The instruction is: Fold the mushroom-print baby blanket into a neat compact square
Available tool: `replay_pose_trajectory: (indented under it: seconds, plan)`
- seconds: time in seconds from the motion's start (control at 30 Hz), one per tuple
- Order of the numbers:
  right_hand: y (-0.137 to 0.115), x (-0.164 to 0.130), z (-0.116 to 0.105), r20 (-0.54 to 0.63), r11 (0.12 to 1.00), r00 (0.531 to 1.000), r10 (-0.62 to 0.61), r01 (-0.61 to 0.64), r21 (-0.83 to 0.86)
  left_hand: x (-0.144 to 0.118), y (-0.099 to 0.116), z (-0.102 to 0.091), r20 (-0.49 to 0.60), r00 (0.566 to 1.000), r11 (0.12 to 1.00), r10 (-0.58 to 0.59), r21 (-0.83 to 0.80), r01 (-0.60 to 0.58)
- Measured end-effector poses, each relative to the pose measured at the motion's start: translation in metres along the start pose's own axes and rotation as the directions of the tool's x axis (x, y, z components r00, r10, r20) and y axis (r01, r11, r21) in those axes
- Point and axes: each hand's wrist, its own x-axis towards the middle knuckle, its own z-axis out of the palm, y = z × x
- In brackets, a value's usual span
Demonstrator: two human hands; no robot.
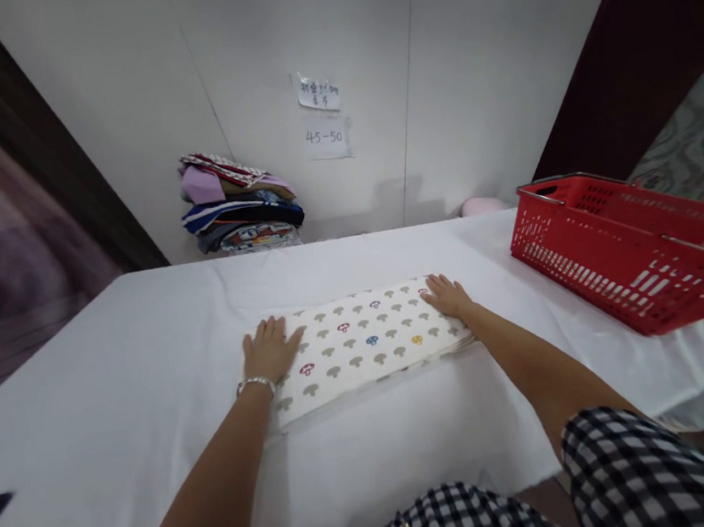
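Two hands lie flat on a folded cloth [365, 339] printed with small mushrooms, seen from the head camera in the middle of a table [117, 395] covered in white. The left hand [268, 351], a bracelet at its wrist, spreads open over the cloth's left end; the right hand [447, 295] rests open on the far right corner; neither grips anything. The cloth looks soft, light and limp, likely to sag, so its two short ends seem the best holds. A red basket [634, 263] sits well apart to the right, a stack of folded clothes [242, 202] by the wall.
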Motion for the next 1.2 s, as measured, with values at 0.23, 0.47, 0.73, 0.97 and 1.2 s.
replay_pose_trajectory:
  seconds: [0.23, 0.47, 0.73, 0.97, 1.2]
  plan:
    - [-0.029, -0.050, -0.008, -0.065, 0.970, 0.975, -0.212, 0.218, 0.108, -0.032, 0.008, -0.016, -0.033, 0.999, 0.996, 0.038, -0.082, -0.041]
    - [-0.048, -0.123, 0.017, -0.236, 0.810, 0.838, -0.491, 0.540, 0.231, -0.112, 0.024, -0.016, -0.034, 0.900, 0.884, 0.434, -0.175, -0.433]
    - [-0.068, -0.122, 0.029, -0.250, 0.747, 0.759, -0.601, 0.645, 0.163, -0.127, 0.031, -0.002, -0.094, 0.883, 0.879, 0.461, -0.087, -0.468]
    - [-0.065, -0.117, 0.038, -0.240, 0.748, 0.761, -0.603, 0.644, 0.163, -0.129, 0.032, -0.001, -0.127, 0.884, 0.883, 0.449, -0.088, -0.461]
    - [-0.065, -0.119, 0.036, -0.225, 0.752, 0.768, -0.600, 0.637, 0.169, -0.133, 0.031, 0.001, -0.129, 0.882, 0.885, 0.453, -0.049, -0.462]
